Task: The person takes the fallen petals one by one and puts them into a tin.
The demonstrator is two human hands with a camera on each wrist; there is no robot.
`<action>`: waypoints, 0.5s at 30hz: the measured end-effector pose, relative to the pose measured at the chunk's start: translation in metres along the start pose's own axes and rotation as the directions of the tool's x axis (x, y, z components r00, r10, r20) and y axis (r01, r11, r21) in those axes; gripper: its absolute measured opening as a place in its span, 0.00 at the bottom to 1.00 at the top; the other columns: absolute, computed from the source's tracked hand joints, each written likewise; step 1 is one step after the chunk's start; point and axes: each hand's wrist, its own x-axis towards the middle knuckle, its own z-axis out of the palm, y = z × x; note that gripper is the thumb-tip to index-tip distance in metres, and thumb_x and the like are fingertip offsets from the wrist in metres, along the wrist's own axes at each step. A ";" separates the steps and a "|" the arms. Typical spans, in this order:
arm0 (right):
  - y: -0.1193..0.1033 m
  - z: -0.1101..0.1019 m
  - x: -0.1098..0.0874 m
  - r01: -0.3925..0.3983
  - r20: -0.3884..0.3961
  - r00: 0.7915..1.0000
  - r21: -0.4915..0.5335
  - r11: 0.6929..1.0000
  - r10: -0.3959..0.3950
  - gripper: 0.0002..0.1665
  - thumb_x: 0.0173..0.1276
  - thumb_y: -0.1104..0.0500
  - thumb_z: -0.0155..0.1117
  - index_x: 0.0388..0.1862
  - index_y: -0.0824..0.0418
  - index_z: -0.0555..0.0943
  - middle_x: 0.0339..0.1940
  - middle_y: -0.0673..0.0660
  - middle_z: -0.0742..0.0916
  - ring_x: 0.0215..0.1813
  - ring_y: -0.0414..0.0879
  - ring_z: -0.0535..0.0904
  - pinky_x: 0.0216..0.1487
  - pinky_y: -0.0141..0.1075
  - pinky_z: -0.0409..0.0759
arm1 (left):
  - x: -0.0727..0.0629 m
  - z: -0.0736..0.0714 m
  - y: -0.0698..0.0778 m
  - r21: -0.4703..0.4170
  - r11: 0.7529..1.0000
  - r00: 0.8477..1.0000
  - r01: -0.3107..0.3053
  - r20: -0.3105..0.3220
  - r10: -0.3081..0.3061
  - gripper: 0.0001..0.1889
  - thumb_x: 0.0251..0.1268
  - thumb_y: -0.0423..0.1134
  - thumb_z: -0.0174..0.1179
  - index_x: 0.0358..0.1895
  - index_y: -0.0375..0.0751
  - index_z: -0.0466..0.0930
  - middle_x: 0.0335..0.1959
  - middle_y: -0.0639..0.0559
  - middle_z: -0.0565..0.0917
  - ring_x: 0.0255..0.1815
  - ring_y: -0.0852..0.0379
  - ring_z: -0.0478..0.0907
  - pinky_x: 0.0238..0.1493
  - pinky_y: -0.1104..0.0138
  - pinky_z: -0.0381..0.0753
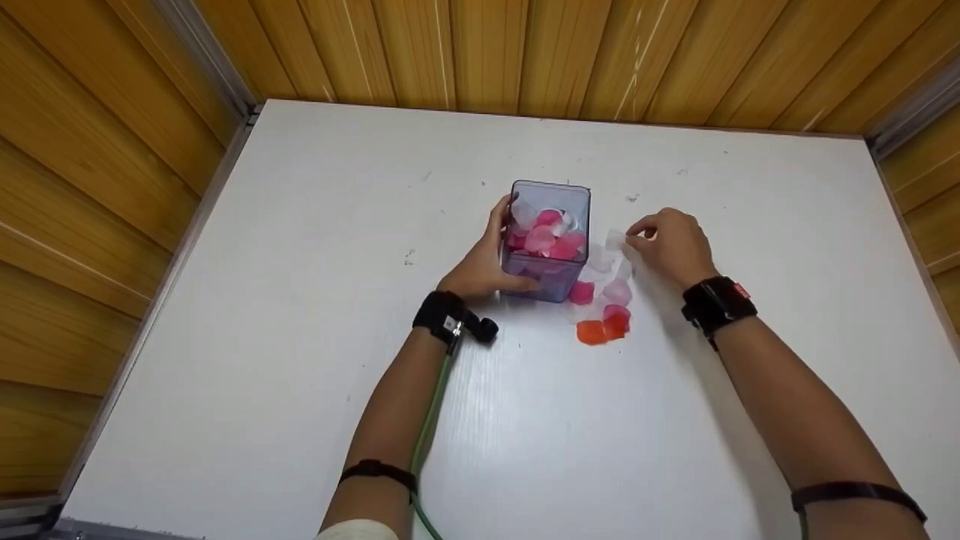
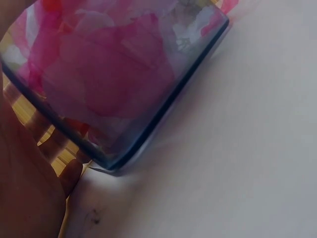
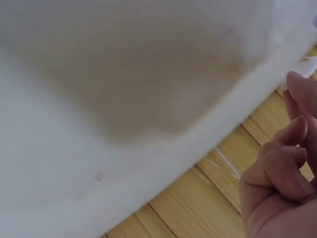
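Note:
My left hand (image 1: 480, 262) grips a clear bluish plastic container (image 1: 551, 283) from its left side, thumb along the near face and fingers around the far side. Pink, red and white artificial petals (image 1: 546, 240) fill part of it, also visible through its wall in the left wrist view. To the container's right, my right hand (image 1: 679, 244) pinches a white petal (image 1: 615, 239) between thumb and fingertips. In the right wrist view, that white petal (image 3: 308, 67) shows at the fingertips, partly cut off by the frame edge.
Loose petals lie on the white table (image 1: 300, 360) right of the container: an orange one (image 1: 591, 332), a red one (image 1: 616, 322), a pink one (image 1: 581, 292) and several pale ones. Wood-look panels (image 1: 487, 56) stand behind the table. A green cable (image 1: 431, 427) runs along the left forearm.

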 end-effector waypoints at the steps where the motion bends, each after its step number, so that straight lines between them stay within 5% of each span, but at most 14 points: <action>1: -0.005 -0.004 -0.002 0.021 -0.022 1.000 -0.003 1.000 -0.021 0.12 0.72 0.61 0.67 0.47 0.67 0.90 0.40 0.67 0.82 0.46 0.60 0.75 0.46 0.50 0.71 | 0.000 0.000 0.000 -0.003 1.000 1.000 0.001 0.000 -0.001 0.72 0.39 0.46 0.84 0.84 0.58 0.35 0.81 0.49 0.54 0.79 0.52 0.56 0.79 0.54 0.57; 9: -0.069 -0.024 -0.020 0.222 -0.235 0.949 0.013 0.975 -0.213 0.09 0.70 0.63 0.71 0.44 0.67 0.91 0.35 0.65 0.83 0.41 0.58 0.76 0.41 0.45 0.68 | -0.001 -0.004 -0.001 -0.016 1.000 1.000 -0.002 -0.005 0.002 0.72 0.40 0.42 0.84 0.84 0.57 0.35 0.81 0.49 0.55 0.78 0.51 0.58 0.78 0.55 0.58; 15: -0.111 -0.008 -0.033 0.283 -0.184 0.943 0.002 0.959 -0.278 0.09 0.68 0.62 0.74 0.44 0.66 0.91 0.35 0.62 0.81 0.39 0.55 0.77 0.39 0.44 0.74 | -0.001 -0.004 0.000 -0.009 1.000 1.000 -0.007 -0.001 0.007 0.72 0.40 0.44 0.85 0.83 0.58 0.35 0.80 0.50 0.56 0.77 0.53 0.60 0.77 0.56 0.59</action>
